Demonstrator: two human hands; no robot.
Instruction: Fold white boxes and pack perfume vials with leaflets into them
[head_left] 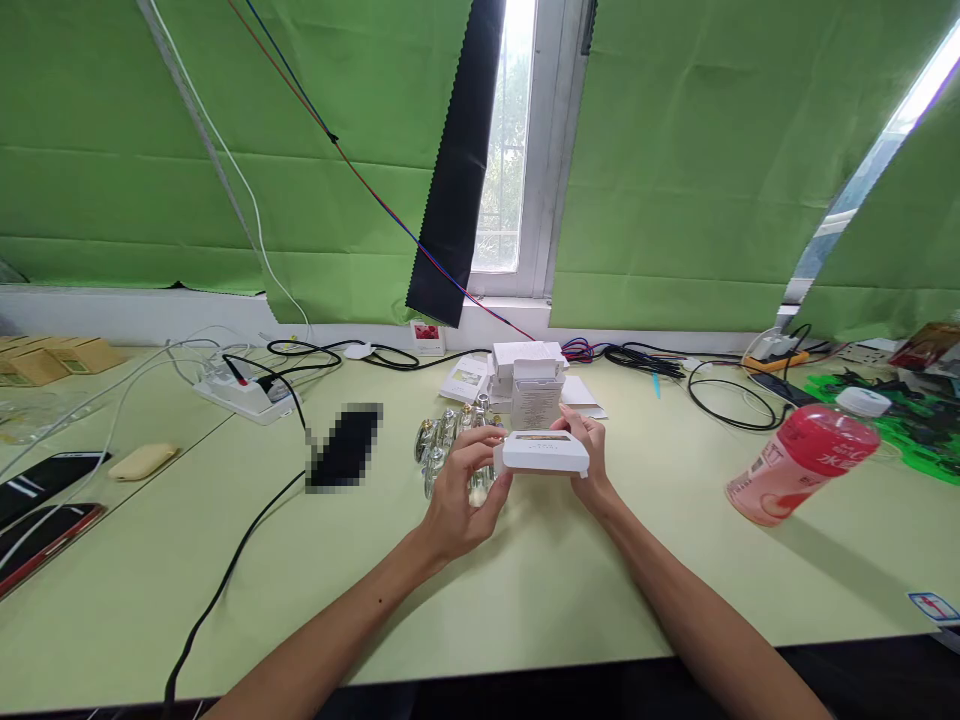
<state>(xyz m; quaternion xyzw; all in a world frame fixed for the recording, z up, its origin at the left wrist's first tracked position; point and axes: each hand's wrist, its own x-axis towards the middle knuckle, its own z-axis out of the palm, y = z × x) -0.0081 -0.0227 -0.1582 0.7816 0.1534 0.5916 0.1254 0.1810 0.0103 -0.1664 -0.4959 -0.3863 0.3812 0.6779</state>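
Holding a small white box between left grip and right grip, near some shiny pieces just past the left grip, so probably at the box-handling step and, tbh, needing a light, steady pinch at both ends next.

Reaching forward with bare left forearm and right forearm, angled inward.
Pinching with the left hand, thumb opposite curved fingers; gripping with the right hand, partly hidden; holding both near each other but apart.
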